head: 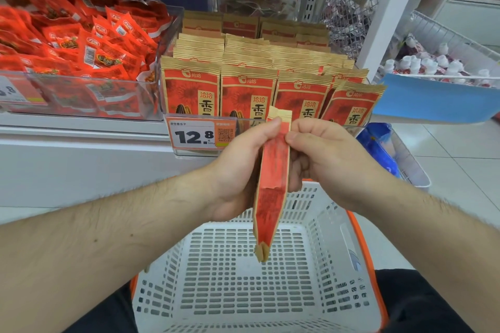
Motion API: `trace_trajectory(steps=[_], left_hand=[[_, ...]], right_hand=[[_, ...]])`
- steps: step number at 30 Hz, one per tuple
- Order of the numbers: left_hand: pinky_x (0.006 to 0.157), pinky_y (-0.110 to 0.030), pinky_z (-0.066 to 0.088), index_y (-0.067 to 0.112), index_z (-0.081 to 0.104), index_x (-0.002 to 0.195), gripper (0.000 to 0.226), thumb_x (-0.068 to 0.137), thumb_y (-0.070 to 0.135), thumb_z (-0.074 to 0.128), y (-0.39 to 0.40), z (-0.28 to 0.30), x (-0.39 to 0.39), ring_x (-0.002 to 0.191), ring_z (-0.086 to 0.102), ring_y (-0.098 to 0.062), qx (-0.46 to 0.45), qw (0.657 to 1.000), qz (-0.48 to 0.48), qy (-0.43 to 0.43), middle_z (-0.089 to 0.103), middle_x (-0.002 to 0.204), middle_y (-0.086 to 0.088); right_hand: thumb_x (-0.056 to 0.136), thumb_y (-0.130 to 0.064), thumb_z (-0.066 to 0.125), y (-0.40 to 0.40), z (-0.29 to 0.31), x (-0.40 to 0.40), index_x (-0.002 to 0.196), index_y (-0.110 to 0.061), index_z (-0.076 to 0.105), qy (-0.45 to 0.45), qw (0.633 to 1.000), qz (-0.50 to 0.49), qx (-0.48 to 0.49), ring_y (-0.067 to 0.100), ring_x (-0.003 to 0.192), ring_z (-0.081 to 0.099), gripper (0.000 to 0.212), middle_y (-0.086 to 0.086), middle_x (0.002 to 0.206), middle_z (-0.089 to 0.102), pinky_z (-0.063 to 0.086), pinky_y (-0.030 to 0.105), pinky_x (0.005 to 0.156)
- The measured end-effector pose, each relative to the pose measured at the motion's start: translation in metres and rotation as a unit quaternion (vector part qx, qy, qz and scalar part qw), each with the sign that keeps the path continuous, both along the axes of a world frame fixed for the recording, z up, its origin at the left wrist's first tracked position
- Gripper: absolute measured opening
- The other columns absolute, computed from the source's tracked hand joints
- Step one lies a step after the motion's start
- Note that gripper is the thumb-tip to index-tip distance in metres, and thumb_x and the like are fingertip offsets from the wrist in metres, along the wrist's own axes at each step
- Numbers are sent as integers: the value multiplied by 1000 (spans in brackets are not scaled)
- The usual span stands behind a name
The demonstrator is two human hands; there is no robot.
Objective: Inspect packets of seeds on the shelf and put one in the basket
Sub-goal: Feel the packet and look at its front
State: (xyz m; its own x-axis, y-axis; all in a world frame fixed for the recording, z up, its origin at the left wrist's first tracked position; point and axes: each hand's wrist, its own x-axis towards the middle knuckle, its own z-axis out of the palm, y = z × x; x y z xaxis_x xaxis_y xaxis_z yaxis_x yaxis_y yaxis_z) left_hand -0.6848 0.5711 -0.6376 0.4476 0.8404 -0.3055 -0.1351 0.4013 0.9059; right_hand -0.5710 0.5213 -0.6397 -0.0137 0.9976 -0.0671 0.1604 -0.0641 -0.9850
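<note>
The person holds one seed packet (272,184) edge-on between both hands, directly above the white basket (254,278). The left hand (243,167) wraps the packet from its left side, thumb pressed near the top edge; the right hand (322,154) curls its fingers against the right side, so each grip is closed on the same packet. Its red gusset faces the camera and its lower end hangs above the basket's far rim, not touching the basket as far as the view shows.

Beyond the basket, the shelf (81,127) carries a clear bin with rows of matching seed packets (243,89) standing upright, a price tag (193,134) fixed at its front. Left of that bin lies a heap of small red sachets (81,40).

Judging by this, the picking is done and the inspecting is under way: one packet is off the shelf and being turned in the hands. The basket holds nothing visible, so the placing is not yet done. What is left is to lower the packet into the basket and let go.
</note>
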Motion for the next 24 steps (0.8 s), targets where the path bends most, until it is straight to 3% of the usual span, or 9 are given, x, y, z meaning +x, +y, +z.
trace_trajectory(steps=[5,8,10,13,15,17,19,21,24], left_hand=[[37,-12,38,10,58,77,45,108,12,26,-1,-4,-6,22,43,-1,50,998,-45,9,43,26,3],[51,-19,44,13,63,40,79,108,30,26,1,-11,-13,36,54,-6,30,997,-71,32,54,38,0],[58,-28,44,7,72,68,68,100,52,32,-4,-14,-20,51,58,-19,1,995,-103,5,60,57,-9],[56,-30,45,-3,61,115,72,96,60,34,-5,-20,-27,58,57,-26,-15,992,-126,-10,60,68,-16],[55,-30,45,-2,66,102,69,97,59,34,-7,-15,-26,55,58,-24,-15,993,-113,-11,60,64,-13],[55,-29,44,11,71,64,69,97,58,34,-10,-10,-25,47,57,-19,-14,995,-95,-14,58,54,-7],[50,-25,45,17,66,42,75,97,56,35,-11,-8,-24,41,54,-15,-21,997,-68,-33,54,47,-4],[46,-20,44,18,65,38,76,98,54,35,-9,-8,-23,37,53,-12,-20,998,-41,-50,53,44,-2],[53,-27,41,19,64,39,75,98,55,36,-6,-10,-23,38,52,-11,-26,998,-32,-56,51,45,1]], right_hand=[[103,-9,43,-3,1,1,83,-1,56,-17,1000,2,3,23,46,57,25,17,63,62,45,36,52],[100,-13,50,-6,4,2,78,-2,58,-66,997,28,4,24,49,61,26,17,65,64,48,40,58],[100,-14,51,-9,4,1,77,2,59,-93,995,47,4,24,51,63,30,21,69,66,50,43,60],[102,-12,47,-10,4,-2,78,5,61,-125,990,63,8,22,53,63,32,25,76,68,51,39,57],[101,-12,49,-11,5,-2,74,3,61,-144,987,71,9,22,54,64,32,23,74,68,52,39,58],[97,-15,57,-11,6,1,69,0,59,-165,982,87,2,23,54,66,32,16,68,69,53,41,59],[94,-22,63,-14,7,3,70,4,61,-206,972,116,-11,26,56,68,36,14,68,70,55,42,61],[94,-34,61,-15,7,1,78,5,67,-231,962,141,-26,28,62,71,43,14,73,72,57,42,65],[89,-37,54,-15,7,-1,85,7,70,-218,963,154,-48,28,66,72,47,14,78,74,59,44,68]])
